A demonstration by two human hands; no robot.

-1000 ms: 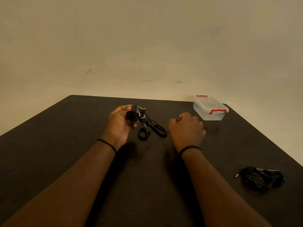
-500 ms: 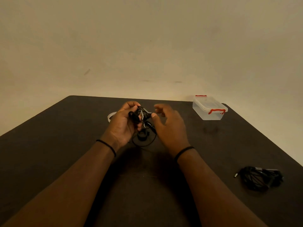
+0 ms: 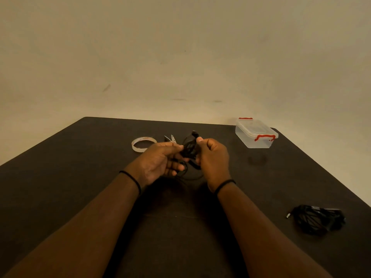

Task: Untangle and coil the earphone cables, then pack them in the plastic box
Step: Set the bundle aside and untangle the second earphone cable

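Both forearms run off the bottom edge. The scissors [image 3: 170, 138] are mostly hidden behind the left hand [image 3: 160, 163]. The print on the tape roll [image 3: 143, 144] is too small to read.

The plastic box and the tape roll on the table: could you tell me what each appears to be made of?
Plastic box: clear, glossy, seemingly rigid plastic; the table shows through its walls, and the latches look like opaque red plastic. Tape roll: probably translucent adhesive tape, a pale, slightly shiny ring with faint reddish print inside; whether it has a core is unclear.
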